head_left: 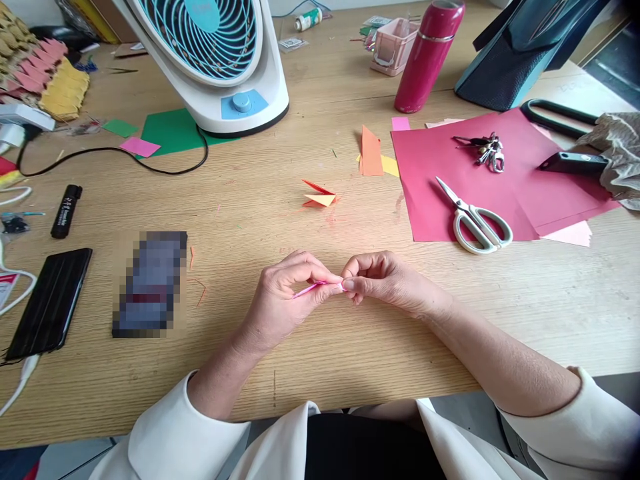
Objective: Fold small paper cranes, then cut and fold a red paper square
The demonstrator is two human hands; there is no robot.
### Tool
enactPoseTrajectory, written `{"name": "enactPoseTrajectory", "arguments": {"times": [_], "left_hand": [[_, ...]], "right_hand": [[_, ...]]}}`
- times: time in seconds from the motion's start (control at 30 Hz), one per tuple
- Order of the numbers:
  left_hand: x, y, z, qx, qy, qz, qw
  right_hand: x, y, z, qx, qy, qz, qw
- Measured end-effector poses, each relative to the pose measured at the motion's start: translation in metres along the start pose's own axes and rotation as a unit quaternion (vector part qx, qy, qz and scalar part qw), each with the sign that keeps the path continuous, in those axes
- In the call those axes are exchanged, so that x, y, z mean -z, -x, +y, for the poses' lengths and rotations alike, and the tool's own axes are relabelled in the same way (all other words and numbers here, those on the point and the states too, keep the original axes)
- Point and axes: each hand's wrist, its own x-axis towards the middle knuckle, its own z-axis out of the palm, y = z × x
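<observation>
Between my two hands, over the near middle of the table, is a small folded strip of pink paper (pixel 306 291). My left hand (pixel 295 287) pinches it between thumb and fingers, its narrow end sticking out to the left. Thumb and forefinger of my right hand (pixel 377 281) close on the other end, so most of the paper is covered. Just beyond the hands lies a folded paper piece (pixel 320 195) in red and pale yellow. Orange paper pieces (pixel 371 152) and a yellow one (pixel 390 166) rest farther off.
White-handled scissors (pixel 475 223) and keys (pixel 493 152) lie on red paper sheets (pixel 430 180) at right. A pink bottle (pixel 430 57) and a fan (pixel 240 100) stand at the back. Left are a phone with blurred screen (pixel 150 287), a black phone (pixel 47 303) and a glue stick (pixel 66 212).
</observation>
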Motion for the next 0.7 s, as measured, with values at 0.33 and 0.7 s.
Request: {"name": "enactPoseTrajectory", "arguments": {"times": [0.33, 0.7], "left_hand": [[-0.0007, -0.0011, -0.0007, 0.038, 0.032, -0.008, 0.999], [-0.0007, -0.0021, -0.0016, 0.054, 0.056, -0.021, 0.997]], "right_hand": [[-0.0019, 0.0023, -0.0011, 0.039, 0.039, 0.027, 0.998], [-0.0063, 0.0068, 0.0032, 0.067, 0.124, 0.065, 0.988]]}}
